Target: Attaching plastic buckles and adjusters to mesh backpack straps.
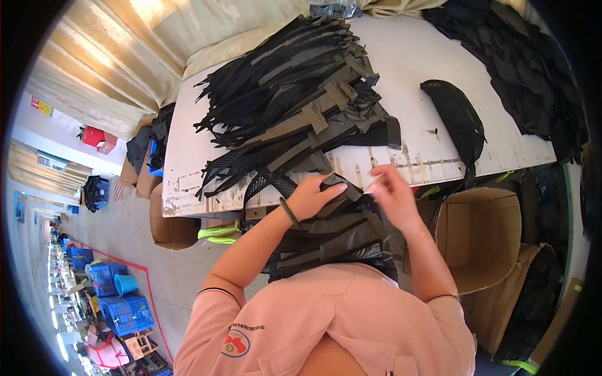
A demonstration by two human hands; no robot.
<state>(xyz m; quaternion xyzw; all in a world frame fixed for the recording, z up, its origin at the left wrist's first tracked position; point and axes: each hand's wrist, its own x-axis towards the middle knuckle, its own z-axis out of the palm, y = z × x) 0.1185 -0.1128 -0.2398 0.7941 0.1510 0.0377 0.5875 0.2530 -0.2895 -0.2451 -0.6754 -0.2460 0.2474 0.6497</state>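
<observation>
My left hand [311, 197] pinches a black fabric piece [343, 186] between thumb and fingers at the table's front edge. Close by its right end is my right hand [396, 199], fingers curled and thumb pressed in; whatever they grip is too small to make out. A large heap of black mesh and fabric strips [295, 88] spreads over the table just beyond my hands. More dark fabric pieces [348, 238] lie across my lap, below both hands.
A black curved fabric pouch [456, 122] lies on the white table [401, 56], right of the heap. Another black pile [520, 69] covers the far right. Open cardboard boxes [480, 232] stand under the table. Blue crates [125, 313] sit on the floor at left.
</observation>
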